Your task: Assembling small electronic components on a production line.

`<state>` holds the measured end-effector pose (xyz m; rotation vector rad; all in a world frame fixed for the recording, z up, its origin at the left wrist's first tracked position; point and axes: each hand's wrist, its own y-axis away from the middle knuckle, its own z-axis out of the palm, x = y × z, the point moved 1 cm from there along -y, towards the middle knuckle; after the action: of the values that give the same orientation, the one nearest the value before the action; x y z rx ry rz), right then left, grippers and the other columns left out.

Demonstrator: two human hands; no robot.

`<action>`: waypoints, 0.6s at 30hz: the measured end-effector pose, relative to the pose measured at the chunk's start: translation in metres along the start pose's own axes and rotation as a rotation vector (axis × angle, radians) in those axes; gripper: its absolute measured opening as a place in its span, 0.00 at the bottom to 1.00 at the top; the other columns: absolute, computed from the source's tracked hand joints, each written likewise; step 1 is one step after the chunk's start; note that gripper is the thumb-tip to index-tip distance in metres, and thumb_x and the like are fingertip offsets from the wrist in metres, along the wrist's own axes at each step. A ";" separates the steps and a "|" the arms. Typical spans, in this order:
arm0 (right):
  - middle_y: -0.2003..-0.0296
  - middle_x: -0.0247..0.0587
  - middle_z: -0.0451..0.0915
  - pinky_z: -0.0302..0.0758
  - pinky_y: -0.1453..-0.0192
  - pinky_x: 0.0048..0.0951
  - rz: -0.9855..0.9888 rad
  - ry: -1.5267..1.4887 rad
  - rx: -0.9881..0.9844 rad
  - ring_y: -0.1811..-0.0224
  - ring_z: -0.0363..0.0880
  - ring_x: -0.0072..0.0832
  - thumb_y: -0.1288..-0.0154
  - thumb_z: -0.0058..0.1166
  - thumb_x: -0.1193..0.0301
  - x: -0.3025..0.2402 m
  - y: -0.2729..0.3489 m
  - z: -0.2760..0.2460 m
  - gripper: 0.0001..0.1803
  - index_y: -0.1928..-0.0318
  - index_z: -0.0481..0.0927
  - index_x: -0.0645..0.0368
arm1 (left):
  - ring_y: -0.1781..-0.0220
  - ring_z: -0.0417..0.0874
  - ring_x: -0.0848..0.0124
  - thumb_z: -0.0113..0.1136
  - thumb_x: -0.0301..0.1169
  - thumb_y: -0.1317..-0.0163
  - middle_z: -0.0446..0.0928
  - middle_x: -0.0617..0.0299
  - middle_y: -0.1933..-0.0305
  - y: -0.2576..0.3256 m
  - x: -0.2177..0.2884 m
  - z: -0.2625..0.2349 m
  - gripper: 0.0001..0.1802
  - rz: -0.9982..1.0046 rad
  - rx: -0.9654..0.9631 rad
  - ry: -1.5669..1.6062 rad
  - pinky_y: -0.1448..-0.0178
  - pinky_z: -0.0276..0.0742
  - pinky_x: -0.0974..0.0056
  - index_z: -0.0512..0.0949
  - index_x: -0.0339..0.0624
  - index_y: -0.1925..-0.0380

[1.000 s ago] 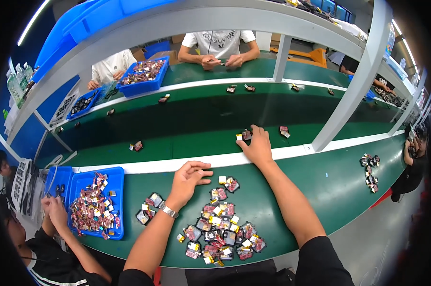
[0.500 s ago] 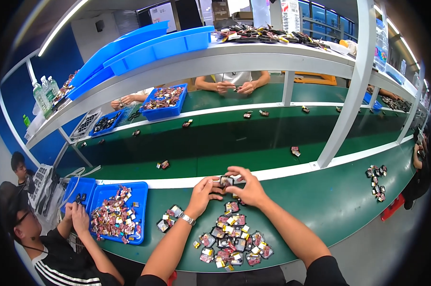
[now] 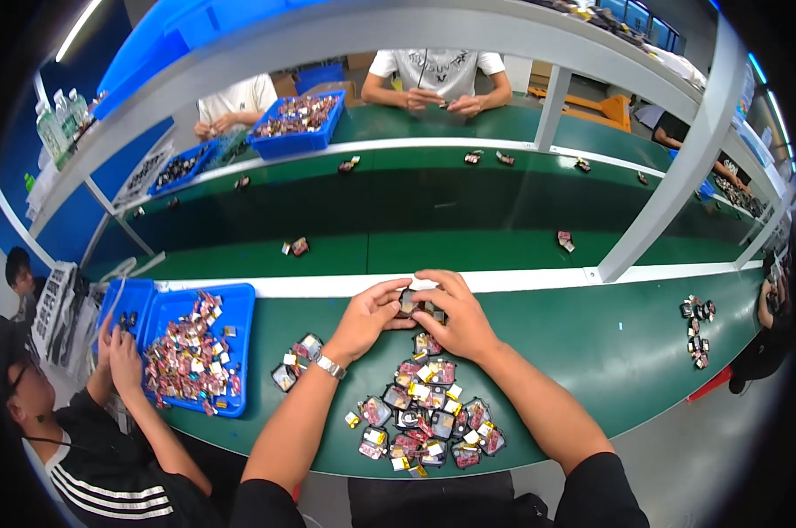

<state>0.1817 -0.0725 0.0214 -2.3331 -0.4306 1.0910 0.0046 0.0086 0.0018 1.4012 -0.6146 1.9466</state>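
The left hand and right hand meet in front of the person, fingers bent and thumbs in, with one small dark unit pinched between their fingertips (part of it is hidden by the fingers). Both hands are partly closed about it, just on the near side of the white rail.

Nearer the person than the hands, between the forearms, a pile of similar units lies on the green table, its top end close below the right hand. Beside the left wrist, which wears a metal watch, sits a smaller group. Farther left of that hand is a blue tray of red, white and yellow parts. Well right of the right hand lies another cluster.
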 end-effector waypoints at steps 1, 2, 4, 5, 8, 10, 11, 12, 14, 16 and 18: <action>0.43 0.45 0.74 0.71 0.38 0.41 -0.047 0.031 -0.020 0.39 0.71 0.45 0.44 0.63 0.74 -0.001 -0.002 0.000 0.12 0.57 0.81 0.56 | 0.42 0.79 0.66 0.48 0.24 0.29 0.74 0.52 0.42 0.000 0.000 0.001 0.23 0.003 -0.025 0.015 0.41 0.82 0.60 0.65 0.33 0.35; 0.44 0.45 0.74 0.72 0.38 0.40 -0.096 0.061 -0.040 0.40 0.71 0.45 0.44 0.64 0.74 -0.001 -0.005 0.001 0.11 0.59 0.81 0.56 | 0.41 0.78 0.65 0.48 0.23 0.29 0.73 0.51 0.41 0.000 0.000 0.000 0.23 -0.001 -0.007 0.003 0.39 0.81 0.60 0.64 0.32 0.35; 0.44 0.45 0.75 0.72 0.39 0.41 -0.086 0.065 -0.050 0.40 0.71 0.44 0.45 0.64 0.74 0.000 -0.005 0.006 0.10 0.61 0.81 0.57 | 0.41 0.78 0.65 0.46 0.21 0.30 0.72 0.51 0.40 0.000 -0.001 -0.002 0.23 -0.008 0.006 -0.031 0.39 0.81 0.59 0.65 0.32 0.35; 0.44 0.45 0.75 0.72 0.39 0.41 -0.073 0.081 -0.033 0.40 0.72 0.45 0.45 0.64 0.74 0.001 -0.005 0.006 0.09 0.62 0.81 0.57 | 0.40 0.78 0.64 0.45 0.20 0.31 0.72 0.52 0.41 0.001 0.002 0.001 0.22 -0.028 -0.003 -0.047 0.38 0.81 0.59 0.65 0.32 0.37; 0.45 0.45 0.75 0.73 0.40 0.41 -0.040 0.117 -0.014 0.41 0.72 0.44 0.46 0.64 0.75 0.003 -0.002 0.009 0.07 0.64 0.82 0.57 | 0.41 0.78 0.65 0.46 0.18 0.33 0.72 0.51 0.41 0.000 -0.003 -0.001 0.20 -0.017 -0.016 -0.039 0.38 0.80 0.60 0.67 0.35 0.41; 0.46 0.44 0.76 0.74 0.41 0.40 -0.061 0.126 0.002 0.42 0.73 0.43 0.46 0.64 0.74 0.004 -0.003 0.009 0.07 0.64 0.83 0.57 | 0.41 0.78 0.65 0.47 0.19 0.33 0.73 0.51 0.41 0.001 0.000 -0.002 0.20 -0.023 -0.062 0.008 0.37 0.80 0.60 0.67 0.37 0.41; 0.48 0.43 0.77 0.74 0.43 0.39 -0.068 0.131 0.014 0.43 0.73 0.42 0.46 0.64 0.75 0.003 -0.004 0.009 0.06 0.65 0.83 0.58 | 0.41 0.78 0.65 0.49 0.19 0.33 0.73 0.51 0.41 0.001 0.001 -0.002 0.22 -0.035 -0.086 0.006 0.37 0.80 0.60 0.65 0.39 0.38; 0.48 0.43 0.77 0.74 0.43 0.39 -0.062 0.130 0.013 0.43 0.73 0.42 0.46 0.64 0.75 0.002 -0.002 0.010 0.06 0.65 0.83 0.58 | 0.41 0.78 0.65 0.49 0.19 0.33 0.73 0.51 0.41 0.002 0.002 0.000 0.22 -0.040 -0.087 0.008 0.37 0.80 0.60 0.65 0.39 0.38; 0.49 0.42 0.78 0.75 0.43 0.38 -0.026 0.105 0.032 0.43 0.73 0.42 0.46 0.63 0.76 0.001 -0.001 0.012 0.06 0.66 0.83 0.60 | 0.40 0.78 0.65 0.50 0.20 0.33 0.73 0.51 0.41 0.003 0.005 0.001 0.23 -0.012 -0.121 -0.017 0.37 0.79 0.60 0.65 0.37 0.37; 0.49 0.42 0.78 0.75 0.43 0.38 -0.002 0.090 0.047 0.43 0.73 0.41 0.45 0.63 0.75 -0.001 -0.001 0.013 0.06 0.66 0.82 0.61 | 0.40 0.78 0.65 0.50 0.20 0.33 0.73 0.51 0.41 0.002 0.002 0.000 0.23 0.002 -0.117 -0.051 0.37 0.79 0.60 0.65 0.36 0.37; 0.50 0.42 0.78 0.75 0.44 0.38 0.022 0.073 0.059 0.44 0.73 0.41 0.44 0.63 0.75 -0.002 0.000 0.015 0.06 0.66 0.82 0.62 | 0.40 0.78 0.65 0.51 0.21 0.32 0.73 0.51 0.41 0.002 0.001 -0.001 0.23 0.014 -0.111 -0.086 0.37 0.79 0.60 0.65 0.35 0.37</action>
<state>0.1693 -0.0687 0.0145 -2.3224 -0.3413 1.0119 0.0022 0.0078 0.0026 1.4197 -0.7626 1.8416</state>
